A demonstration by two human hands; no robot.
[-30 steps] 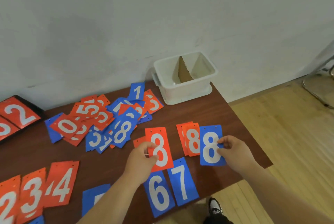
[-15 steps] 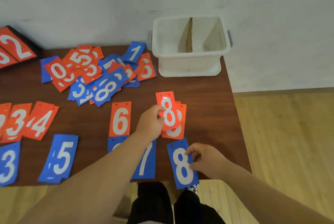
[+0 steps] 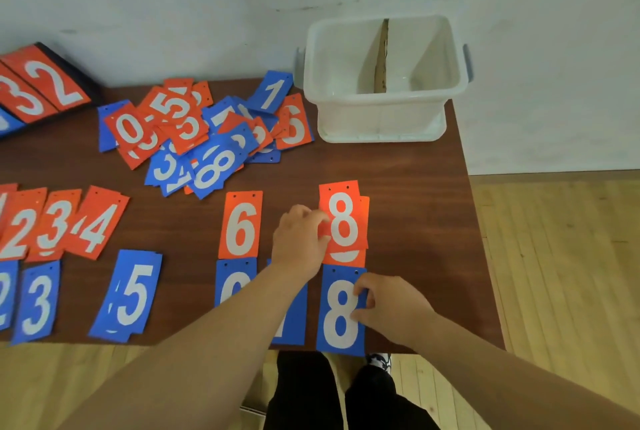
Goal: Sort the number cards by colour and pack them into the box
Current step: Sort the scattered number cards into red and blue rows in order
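Laying cards out by number, the left hand [image 3: 301, 239] pinches the red 8 [image 3: 343, 218] onto its small red stack, while the right hand [image 3: 384, 305] grips the blue 8 [image 3: 337, 311] just below; the box [image 3: 381, 107] waits empty beyond them.

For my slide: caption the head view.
Left hand pinches orange 8 card; right hand holds blue 8 card on brown table.

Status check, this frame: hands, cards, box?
Left hand pinches orange 8 card on its stack. Right hand pinches blue 8 card at table edge. Box empty; nothing blocks it.
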